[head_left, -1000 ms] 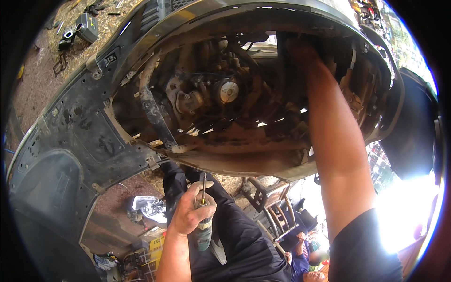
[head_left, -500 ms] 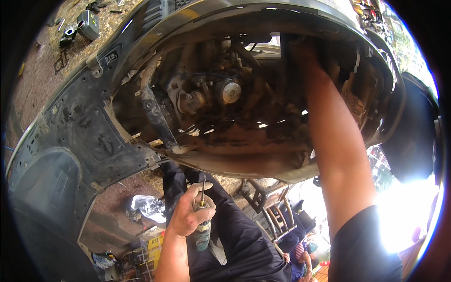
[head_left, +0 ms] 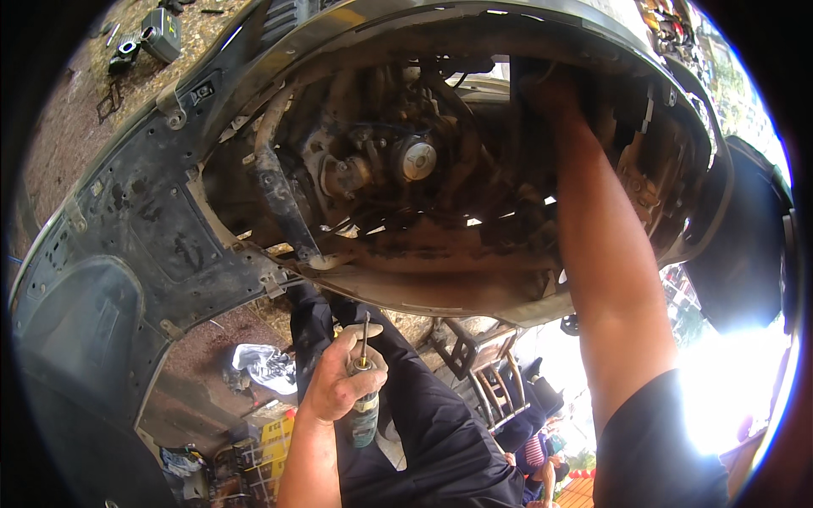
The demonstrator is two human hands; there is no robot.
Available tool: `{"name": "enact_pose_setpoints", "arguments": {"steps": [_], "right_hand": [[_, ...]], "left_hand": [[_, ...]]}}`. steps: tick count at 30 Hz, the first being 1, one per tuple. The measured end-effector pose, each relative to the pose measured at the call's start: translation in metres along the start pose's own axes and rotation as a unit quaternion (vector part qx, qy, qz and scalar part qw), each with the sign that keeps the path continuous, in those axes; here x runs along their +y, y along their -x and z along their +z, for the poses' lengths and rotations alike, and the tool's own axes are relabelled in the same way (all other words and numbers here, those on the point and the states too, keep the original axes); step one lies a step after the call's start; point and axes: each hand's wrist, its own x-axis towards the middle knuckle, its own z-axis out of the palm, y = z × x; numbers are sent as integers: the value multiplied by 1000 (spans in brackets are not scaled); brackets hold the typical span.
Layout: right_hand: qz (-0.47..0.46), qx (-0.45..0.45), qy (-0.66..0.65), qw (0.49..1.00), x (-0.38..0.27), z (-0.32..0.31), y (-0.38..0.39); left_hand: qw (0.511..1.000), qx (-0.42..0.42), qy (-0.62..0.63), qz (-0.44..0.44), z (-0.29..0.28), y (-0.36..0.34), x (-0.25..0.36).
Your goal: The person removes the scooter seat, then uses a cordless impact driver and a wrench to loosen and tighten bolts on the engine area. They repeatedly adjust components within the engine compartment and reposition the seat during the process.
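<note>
My left hand [head_left: 345, 378] is closed round a green-bodied power screwdriver [head_left: 364, 425] with a brass-coloured collar. Its slim metal bit [head_left: 366, 339] points up, away from me, and touches nothing. My right arm reaches deep into the dark opening of a vehicle body [head_left: 440, 288]. Up there my right hand [head_left: 555, 97] lies in shadow at the far right of the cavity; its fingers, and whatever they touch, are hidden. Left of that arm sits a dusty engine [head_left: 347, 173] with a round silver cover [head_left: 418, 161]. A metal frame tube [head_left: 275, 186] runs down beside the engine.
A dark body panel [head_left: 161, 245] spreads to the left. On the ground beyond it lies a grey box [head_left: 161, 35]. Below the vehicle are a crumpled white bag [head_left: 264, 366], a yellow carton [head_left: 275, 444] and a wooden chair [head_left: 483, 364]. Another person [head_left: 538, 466] is at the lower right.
The view has shifted slightly. My right hand has moved a little within the shadowed cavity. My left hand keeps its hold on the power screwdriver in nearly the same place.
</note>
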Motion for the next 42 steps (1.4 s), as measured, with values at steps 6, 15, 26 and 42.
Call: {"name": "enact_pose_setpoints", "arguments": {"steps": [6,15,26,42], "right_hand": [[-24,13,7,1000,5,11,5],[94,-207,124,966,-36,-40,2],[42,-326,30,944,-12,-29,-5],[-6,-265,25,964,-5,-25,-13]], "left_hand": [[1000,4,14,1,-1,-1,-1],[999,10,44,-15,-1,6,-1],[1000,1,24,5,3,2,-2],[1000,-5,18,11,12,-1,-13]]}}
